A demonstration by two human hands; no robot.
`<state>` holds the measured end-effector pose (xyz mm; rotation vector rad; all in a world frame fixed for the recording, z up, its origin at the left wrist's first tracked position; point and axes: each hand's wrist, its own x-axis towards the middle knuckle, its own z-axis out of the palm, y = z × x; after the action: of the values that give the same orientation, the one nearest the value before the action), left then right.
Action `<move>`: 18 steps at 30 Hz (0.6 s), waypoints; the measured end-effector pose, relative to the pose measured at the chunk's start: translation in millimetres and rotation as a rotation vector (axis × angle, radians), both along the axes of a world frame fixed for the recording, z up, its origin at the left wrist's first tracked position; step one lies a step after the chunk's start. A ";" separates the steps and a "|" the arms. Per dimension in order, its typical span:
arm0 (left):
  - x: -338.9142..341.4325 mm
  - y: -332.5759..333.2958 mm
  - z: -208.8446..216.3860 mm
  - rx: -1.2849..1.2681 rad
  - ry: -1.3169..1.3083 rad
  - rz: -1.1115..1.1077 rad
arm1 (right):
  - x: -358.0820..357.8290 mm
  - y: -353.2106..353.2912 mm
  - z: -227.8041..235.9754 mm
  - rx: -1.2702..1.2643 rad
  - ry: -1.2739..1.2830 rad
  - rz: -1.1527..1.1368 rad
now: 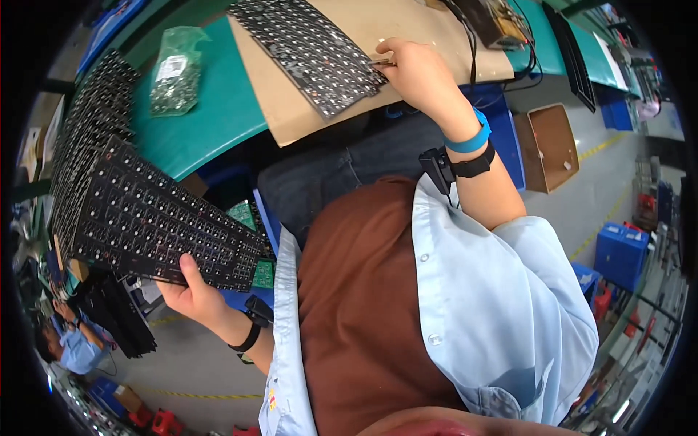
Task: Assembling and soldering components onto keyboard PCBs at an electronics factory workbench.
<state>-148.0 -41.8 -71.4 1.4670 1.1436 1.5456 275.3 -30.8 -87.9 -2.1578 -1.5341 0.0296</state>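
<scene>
At the left, my left hand (193, 294) grips a black keyboard circuit board (163, 218) by its near edge, thumb on top, and the board is tilted. My right hand (425, 76) is closed in a pinch around a slim metal tool (380, 62), which looks like tweezers. Its tip is at the right end of another black keyboard circuit board (305, 54). That second board lies on a brown cardboard sheet (429, 29) on the green-topped bench (218, 120). Whether the tip touches the board is hard to see.
Stacked black boards (98, 94) stand at the left beside a clear bag of small metal parts (177, 76). Small green circuit boards (263, 275) sit below the held board. Cables (474, 43) and an open carton (556, 145) are right. A co-worker (81, 352) sits far left.
</scene>
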 end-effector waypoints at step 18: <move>43.5 32.7 29.2 0.006 0.106 -0.088 | -5.0 -20.2 2.3 0.293 0.008 0.351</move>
<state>-104.5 -9.1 -42.2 1.5981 1.1203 1.4272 270.2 -51.0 -85.6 -1.6457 -1.7723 -0.0659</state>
